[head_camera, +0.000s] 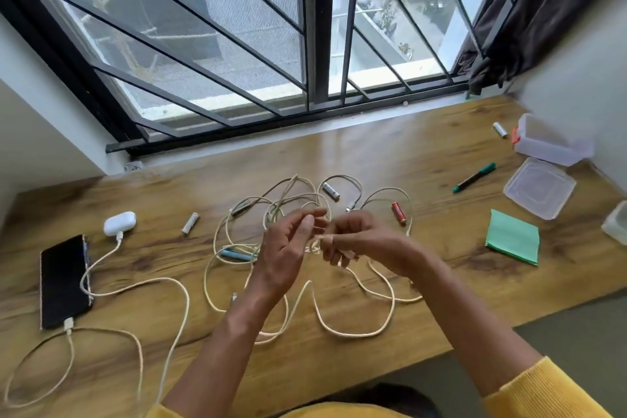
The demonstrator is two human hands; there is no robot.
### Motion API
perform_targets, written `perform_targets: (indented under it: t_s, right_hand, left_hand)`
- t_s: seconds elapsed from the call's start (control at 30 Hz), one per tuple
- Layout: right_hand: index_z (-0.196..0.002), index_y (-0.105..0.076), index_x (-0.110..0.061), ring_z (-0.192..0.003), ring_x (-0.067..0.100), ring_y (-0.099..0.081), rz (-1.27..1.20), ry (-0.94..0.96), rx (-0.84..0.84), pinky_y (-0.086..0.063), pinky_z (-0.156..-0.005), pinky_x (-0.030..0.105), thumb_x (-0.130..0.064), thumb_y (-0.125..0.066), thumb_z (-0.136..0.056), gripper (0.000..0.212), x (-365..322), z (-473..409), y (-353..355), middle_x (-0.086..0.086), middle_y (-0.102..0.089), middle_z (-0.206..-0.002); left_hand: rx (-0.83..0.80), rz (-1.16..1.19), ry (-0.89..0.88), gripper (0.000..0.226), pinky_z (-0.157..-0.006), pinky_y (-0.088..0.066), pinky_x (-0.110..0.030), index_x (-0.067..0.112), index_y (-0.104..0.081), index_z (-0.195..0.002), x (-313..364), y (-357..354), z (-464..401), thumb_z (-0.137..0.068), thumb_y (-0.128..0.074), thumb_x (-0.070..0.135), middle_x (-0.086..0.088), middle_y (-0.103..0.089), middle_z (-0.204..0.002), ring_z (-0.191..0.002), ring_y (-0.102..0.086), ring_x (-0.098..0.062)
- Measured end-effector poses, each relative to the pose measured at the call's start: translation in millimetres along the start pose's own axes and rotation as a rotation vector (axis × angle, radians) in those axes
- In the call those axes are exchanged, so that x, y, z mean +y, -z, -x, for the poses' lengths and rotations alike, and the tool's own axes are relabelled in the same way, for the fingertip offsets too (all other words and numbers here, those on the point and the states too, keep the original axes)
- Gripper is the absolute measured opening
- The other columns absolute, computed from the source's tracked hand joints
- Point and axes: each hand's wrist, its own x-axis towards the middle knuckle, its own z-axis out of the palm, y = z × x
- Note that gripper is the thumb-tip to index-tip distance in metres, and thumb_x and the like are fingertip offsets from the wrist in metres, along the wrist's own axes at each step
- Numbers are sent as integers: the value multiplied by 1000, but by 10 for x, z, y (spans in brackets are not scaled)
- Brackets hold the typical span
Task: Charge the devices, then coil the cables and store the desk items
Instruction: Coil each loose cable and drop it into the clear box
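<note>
**Working a limp cable out of the tangle**

The right hand (pixel 353 241) is pinching a strand of the cream cable tangle (pixel 305 282) between thumb and curled fingers (pixel 334 241), and the strand is running out of that pinch leftward and down toward the table (pixel 441 146). The left hand (pixel 288 248) is hovering just beside it, its fingers loosely spread and half straight; it looks to be touching or about to catch the same strand, but whether it is actually holding anything cannot be told from here.

The cable is looking light, soft and braided, so it is likely going to flop and drag its neighbours along rather than hold a shape. It should not be slippery, and it is hardly fragile except at the plugs. A sensible place to take hold would be near a free end, feeding loops into one hand while the other guides.

Below and beyond the hands the tangle is lying in overlapping loops across the middle of the table, with a white battery (pixel 330 190), a red battery (pixel 399 213) and a blue pen (pixel 237 254) lying among them; these may snag as the loops are pulled.

Farther left, a phone (pixel 64 282) and a white earbud case (pixel 119 223) are sitting plugged into their own cables. Far right, an open plastic box (pixel 543 142) and its lid (pixel 539 187) are waiting.
</note>
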Motion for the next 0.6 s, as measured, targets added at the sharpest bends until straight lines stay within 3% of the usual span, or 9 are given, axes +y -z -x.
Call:
perform_targets:
  t_s: [0.1,0.2,0.33,0.5,0.6]
  right_hand:
    - [-100,-70,4,-78,29,-65,-216,125,8,-52,-71,36,-14,-67,-98,18,-145,-37,83,22,-69,-89]
    - [-104,-67,5,-81,31,-64,-374,205,-15,-52,-77,39,-11,-58,-102,18,-263,-114,171,22,-67,-93]
    - [-103,-62,1,-83,27,-66,-533,282,-50,-55,-81,39,-8,-48,-106,17,-440,-172,305,17,-65,-93]
    - [-100,-59,-7,-91,25,-61,-687,340,-145,-49,-89,41,-14,-49,-105,13,-686,-167,568,11,-61,-96]
    - [-96,-60,-10,-89,24,-59,-750,345,-161,-48,-88,41,-17,-47,-104,17,-766,-156,792,8,-60,-93]
  left_hand:
    - [-2,61,-37,31,-90,-60,-40,17,-75,-121,60,-29,-29,-106,-48,25,-3,-79,-107,-102,-76,-21]
    - [-15,88,-43,32,-92,-60,-42,14,-74,-117,92,-69,-70,-109,-46,27,-6,-78,-104,-101,-75,-23]
    - [7,54,-47,17,-91,-59,-36,18,-74,-111,105,-141,-177,-101,-64,29,-6,-78,-100,-99,-76,-19]
    - [53,-154,-21,15,-90,-58,-25,25,-81,-106,131,-263,-322,-96,-76,13,12,-80,-101,-97,-76,-5]
    - [113,-244,-54,11,-90,-56,-23,31,-83,-100,242,-295,-394,-96,-78,23,22,-79,-96,-99,-74,3]
